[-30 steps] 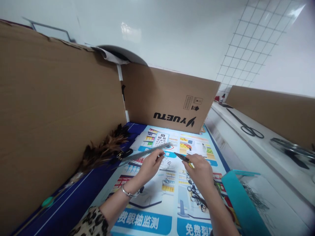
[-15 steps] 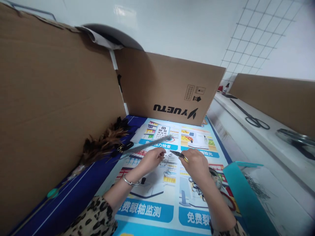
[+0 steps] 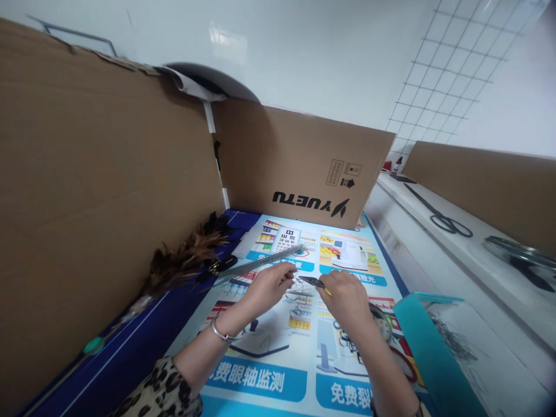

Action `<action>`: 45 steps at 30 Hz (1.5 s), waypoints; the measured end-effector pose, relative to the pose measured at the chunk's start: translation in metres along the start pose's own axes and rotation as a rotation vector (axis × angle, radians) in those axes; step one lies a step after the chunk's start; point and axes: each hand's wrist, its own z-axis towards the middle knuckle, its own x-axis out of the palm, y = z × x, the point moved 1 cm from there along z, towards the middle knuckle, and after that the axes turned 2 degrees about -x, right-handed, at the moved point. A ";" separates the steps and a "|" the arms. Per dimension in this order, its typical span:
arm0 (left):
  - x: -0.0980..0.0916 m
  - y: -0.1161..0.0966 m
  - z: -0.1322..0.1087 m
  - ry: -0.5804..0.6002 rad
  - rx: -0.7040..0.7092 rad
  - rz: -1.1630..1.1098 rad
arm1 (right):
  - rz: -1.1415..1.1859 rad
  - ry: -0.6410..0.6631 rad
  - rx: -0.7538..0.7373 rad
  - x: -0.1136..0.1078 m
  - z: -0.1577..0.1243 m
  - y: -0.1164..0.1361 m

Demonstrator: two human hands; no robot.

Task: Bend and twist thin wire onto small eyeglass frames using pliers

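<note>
On your far left a wall of plain brown cardboard (image 3: 99, 191) stands upright, matte and creased at its top edge. At its foot a feather duster (image 3: 182, 263) lies on the blue table edge, its brown and black plumes soft and ragged.

Your left hand (image 3: 269, 288), with a thin metal bracelet (image 3: 219, 334) on its wrist, has its fingers closed around a bundle of thin metal rods (image 3: 260, 263). The rods are grey, straight and slightly shiny. They run up and away to the right from a low left end near the duster, and they are held just above the glossy printed poster (image 3: 260, 379) that covers the table.

Your fingertips meet the tip of the needle-nose pliers (image 3: 313, 282) at mid-table, where there is something fine and wiry that is too small to make out. Your right hand (image 3: 345, 296) is wrapped shut on the pliers' yellow handles. The dark tapered nose points left towards your left hand, and I cannot tell how far it is shut.

By my reading, you are at the step of working a fine piece at the pliers' tip. The next move calls for a steady left pinch and light, exact pressure on the handles, since the stock is thin and would bend easily.

To the right a teal box (image 3: 428, 353) with smooth card walls stands open, with thin wire pieces scattered on its pale floor. Beyond it, black-handled scissors (image 3: 449, 223) lie flat on the white counter, well away from your hands.
</note>
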 end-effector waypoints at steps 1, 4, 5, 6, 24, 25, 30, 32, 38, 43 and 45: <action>0.000 0.000 0.000 -0.002 0.001 0.000 | 0.001 -0.002 -0.002 0.000 0.000 0.000; -0.001 -0.002 -0.001 0.002 0.012 0.003 | 0.012 -0.005 -0.007 0.000 -0.001 0.001; -0.002 -0.004 -0.001 0.001 0.018 0.008 | 0.017 -0.006 -0.010 0.000 -0.001 0.001; -0.002 -0.005 -0.001 0.001 0.027 0.014 | 0.023 -0.007 -0.012 0.000 -0.001 0.001; -0.007 -0.009 -0.002 -0.001 0.064 0.053 | -0.008 -0.018 -0.030 -0.005 -0.001 0.002; -0.007 -0.009 -0.002 -0.001 0.068 0.059 | -0.008 -0.016 -0.035 -0.005 -0.001 0.003; -0.008 -0.010 -0.003 0.002 0.080 0.088 | -0.005 -0.009 -0.053 -0.006 -0.001 0.004; -0.008 -0.010 -0.003 0.008 0.080 0.099 | -0.005 -0.014 -0.046 -0.005 -0.001 0.003; -0.010 -0.012 -0.004 0.005 0.099 0.123 | -0.026 -0.044 0.005 -0.003 -0.001 0.000; -0.011 -0.014 -0.004 0.020 0.128 0.149 | -0.015 -0.053 0.000 -0.005 -0.001 -0.001; -0.011 -0.014 -0.004 0.024 0.134 0.148 | -0.012 -0.065 0.001 -0.006 -0.001 -0.001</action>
